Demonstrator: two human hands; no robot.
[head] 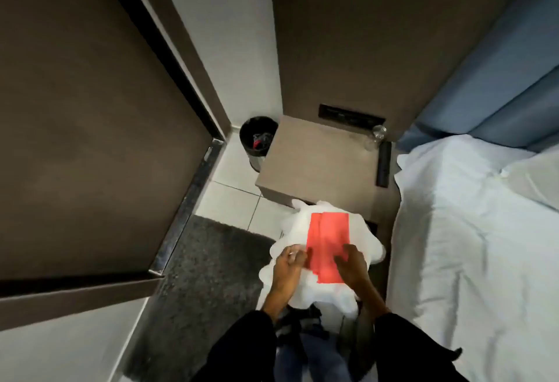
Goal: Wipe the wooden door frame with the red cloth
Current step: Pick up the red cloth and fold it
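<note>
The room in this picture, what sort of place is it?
Probably a hotel bedroom: a bed with white sheets, a bedside table holding a remote, and a lined bin in the corner.

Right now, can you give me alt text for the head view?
Both hands, left and right, rest on a folded red cloth atop a white bundle, between a brown door frame and a white bed.

dim, cool indoor light | soft overall blur | wide-angle bending at edges
</note>
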